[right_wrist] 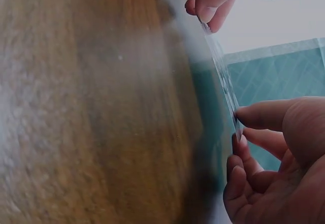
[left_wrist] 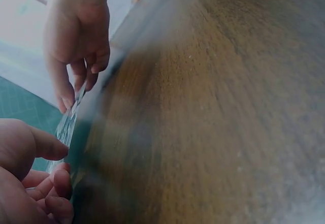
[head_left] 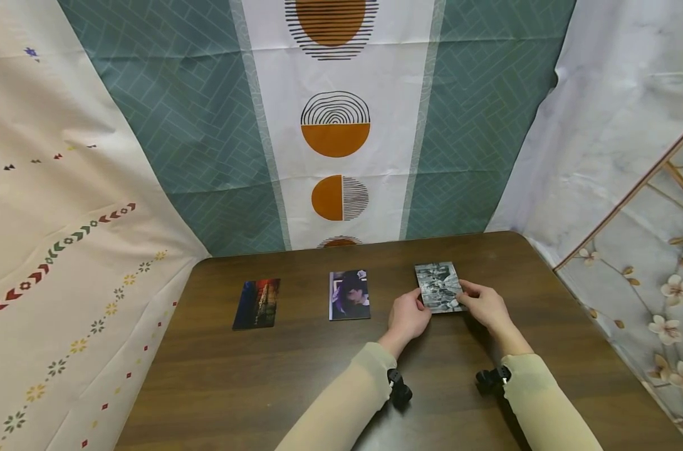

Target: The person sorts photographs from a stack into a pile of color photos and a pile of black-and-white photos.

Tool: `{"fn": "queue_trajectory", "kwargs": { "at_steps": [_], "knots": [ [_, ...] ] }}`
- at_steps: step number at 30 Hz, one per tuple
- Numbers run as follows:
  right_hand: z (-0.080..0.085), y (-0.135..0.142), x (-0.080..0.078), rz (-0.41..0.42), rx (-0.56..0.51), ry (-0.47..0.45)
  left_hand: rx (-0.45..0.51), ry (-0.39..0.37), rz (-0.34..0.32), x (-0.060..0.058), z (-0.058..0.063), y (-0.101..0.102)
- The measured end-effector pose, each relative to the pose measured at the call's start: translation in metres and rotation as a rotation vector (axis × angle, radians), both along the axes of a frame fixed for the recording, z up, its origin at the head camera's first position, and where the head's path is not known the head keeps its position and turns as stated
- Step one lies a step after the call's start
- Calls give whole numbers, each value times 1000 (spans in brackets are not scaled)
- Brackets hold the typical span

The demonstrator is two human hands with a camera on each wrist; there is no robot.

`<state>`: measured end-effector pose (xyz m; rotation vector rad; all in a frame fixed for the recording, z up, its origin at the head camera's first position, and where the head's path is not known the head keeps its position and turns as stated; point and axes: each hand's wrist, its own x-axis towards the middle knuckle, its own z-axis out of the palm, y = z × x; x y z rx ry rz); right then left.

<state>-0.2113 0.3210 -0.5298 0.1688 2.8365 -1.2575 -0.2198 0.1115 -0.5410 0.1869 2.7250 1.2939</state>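
Note:
Both hands are on a black-and-white picture card (head_left: 440,287) at the right of the table, its near edge tilted up toward me. My left hand (head_left: 409,318) pinches the card's lower left corner between thumb and fingers. At the lower right edge, my right hand (head_left: 487,307) pinches it too. The wrist views show the card nearly edge-on as a thin strip, with thumbs on one face and fingertips curled behind the other.
A purple-toned picture card (head_left: 349,295) lies left of the hands. Farther left is a dark card with a red and blue picture (head_left: 257,305). The brown wooden table (head_left: 223,388) ends at patterned cloth (head_left: 217,125) hanging behind and at both sides.

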Motion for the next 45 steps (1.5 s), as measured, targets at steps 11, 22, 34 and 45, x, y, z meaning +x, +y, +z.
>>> {"fn": "queue_trajectory", "kwargs": {
  "at_steps": [11, 22, 34, 45],
  "knots": [
    [-5, -1, -6, 3, 75, -11, -140, 26, -15, -5, -2, 6],
    [-9, 0, -13, 30, 173, -8, -232, 22, -13, -9, -3, 9],
    [-10, 1, -13, 40, 187, -2, -260, 21, -31, -10, -2, 10],
    [-12, 0, -13, 41, 195, 1, -246, 8, -37, -9, 1, 7]
  ]
}}
